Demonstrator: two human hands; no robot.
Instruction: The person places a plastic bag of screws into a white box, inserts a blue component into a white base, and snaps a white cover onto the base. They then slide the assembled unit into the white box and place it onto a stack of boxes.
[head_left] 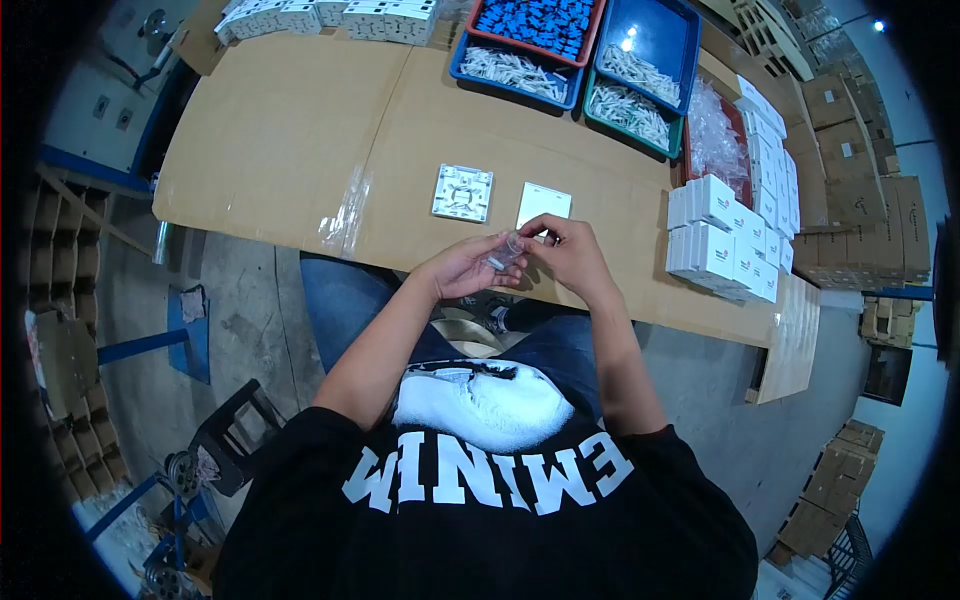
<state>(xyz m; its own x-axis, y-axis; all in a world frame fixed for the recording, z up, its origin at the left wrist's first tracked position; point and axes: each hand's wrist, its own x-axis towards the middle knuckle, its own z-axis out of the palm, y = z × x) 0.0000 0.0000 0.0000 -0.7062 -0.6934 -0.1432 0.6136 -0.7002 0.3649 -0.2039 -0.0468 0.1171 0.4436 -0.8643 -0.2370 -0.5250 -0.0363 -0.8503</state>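
Both my hands meet at the near edge of the cardboard-covered table (290, 140). My left hand (468, 268) and my right hand (568, 255) together hold a small clear plastic bag (504, 252) with small pale parts inside. Just beyond my hands lie a white square switch back plate (463, 192), its ribbed inner side up, and a plain white cover plate (544, 204).
Blue and green bins of small white parts (628, 108), (516, 70) and a red bin of blue parts (542, 24) stand at the far edge. Stacked white boxes (728, 238) sit on the right, more white boxes (330, 16) far left. Cardboard cartons (870, 220) pile up beyond.
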